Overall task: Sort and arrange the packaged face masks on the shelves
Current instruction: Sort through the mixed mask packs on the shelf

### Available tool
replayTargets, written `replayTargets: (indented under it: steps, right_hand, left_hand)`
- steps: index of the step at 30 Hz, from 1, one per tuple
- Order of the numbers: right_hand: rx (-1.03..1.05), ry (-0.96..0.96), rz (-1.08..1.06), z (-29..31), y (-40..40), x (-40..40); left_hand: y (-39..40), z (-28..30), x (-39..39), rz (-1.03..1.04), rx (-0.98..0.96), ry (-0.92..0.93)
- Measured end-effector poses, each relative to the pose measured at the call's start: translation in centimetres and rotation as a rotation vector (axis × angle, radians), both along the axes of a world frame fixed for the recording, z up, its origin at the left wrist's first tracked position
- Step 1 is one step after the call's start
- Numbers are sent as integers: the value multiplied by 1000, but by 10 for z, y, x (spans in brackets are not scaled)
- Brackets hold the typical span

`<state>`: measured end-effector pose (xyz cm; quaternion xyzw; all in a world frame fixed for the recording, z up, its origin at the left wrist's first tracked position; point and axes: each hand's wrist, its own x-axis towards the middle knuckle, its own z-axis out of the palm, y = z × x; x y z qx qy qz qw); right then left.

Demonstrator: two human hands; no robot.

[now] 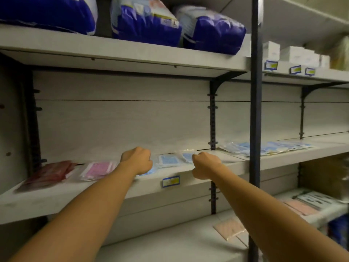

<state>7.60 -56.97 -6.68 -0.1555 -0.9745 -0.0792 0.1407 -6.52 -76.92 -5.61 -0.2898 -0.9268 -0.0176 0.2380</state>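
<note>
Packaged face masks lie in a row on the middle shelf [188, 173]: a red pack [49, 173] at the left, then a pink pack [98, 170], then blue packs [167, 160]. My left hand [137, 159] is curled over a blue pack [148, 172] whose edge shows beneath it. My right hand [204, 164] is curled at the shelf's front edge, its fingers on the corner of another blue pack [187, 156]. More blue packs [268, 147] are spread on the shelf section to the right.
A dark upright post [255, 110] stands close in front of the shelves at the right. Big blue-and-white bags [147, 25] fill the top shelf, with white boxes [296, 53] further right. Peach packs [230, 228] lie on the lower shelf. A price tag [171, 181] hangs on the shelf edge.
</note>
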Motion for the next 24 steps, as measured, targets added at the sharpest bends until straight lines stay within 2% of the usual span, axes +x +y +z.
replayTargets:
  steps: [8, 13, 19, 24]
  right_hand:
    - [-15, -10, -95, -13, 88, 99]
    - [-37, -6, -146, -20, 128, 146]
    - [-43, -23, -182, -22, 165, 171]
    - [-46, 1, -181, -30, 195, 172]
  left_hand:
    - [81, -15, 69, -21, -13, -8]
    - [127, -26, 105, -102, -17, -52]
    - [166, -31, 139, -154, -91, -59]
    - [184, -22, 142, -154, -66, -43]
